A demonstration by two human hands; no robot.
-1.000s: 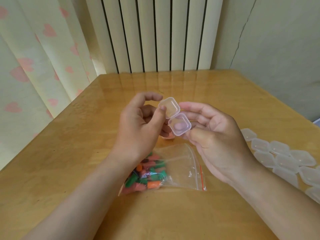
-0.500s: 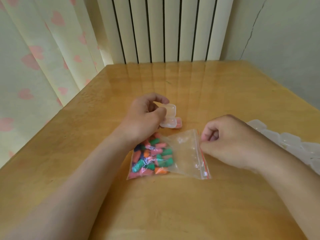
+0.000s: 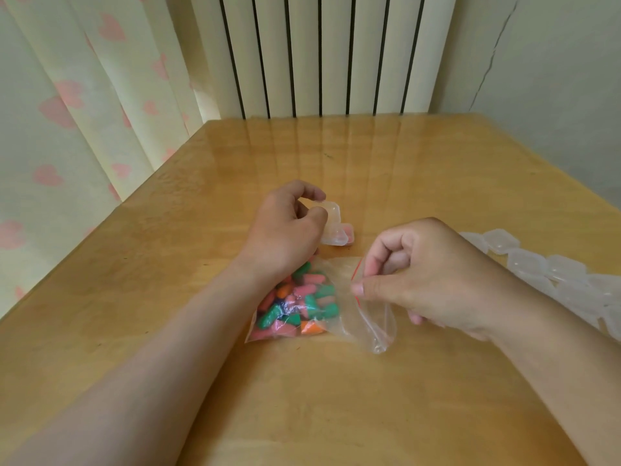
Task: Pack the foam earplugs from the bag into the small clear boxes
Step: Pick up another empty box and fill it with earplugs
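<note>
So the right hand (image 3: 426,277) is pinching the red-striped zip edge of the small clear plastic bag (image 3: 349,319), with the thumb and the curled fingers (image 3: 372,262) clamping down on it. The plastic is bunching up right under that pinch. The colourful foam earplugs (image 3: 302,306) (green, pink, orange, a bit of blue) are all sitting down at the closed end of the bag, off to the left of those fingers and tucked under the other wrist.

The left hand (image 3: 285,230) is curling its forefinger and thumb round a small clear hinged box (image 3: 332,225), gripping it just past the bag, low over the wooden table (image 3: 336,398). Something pink is showing at the box's right edge, and I honestly can't tell if it's inside or beside it.

Out past the right wrist, a row of more clear plastic boxes (image 3: 537,270) is lying on the table. Further off there's a cream curtain with pink hearts (image 3: 67,129) on the left, a white ribbed radiator (image 3: 319,55) dead ahead and a pale wall (image 3: 554,79) on the right.
</note>
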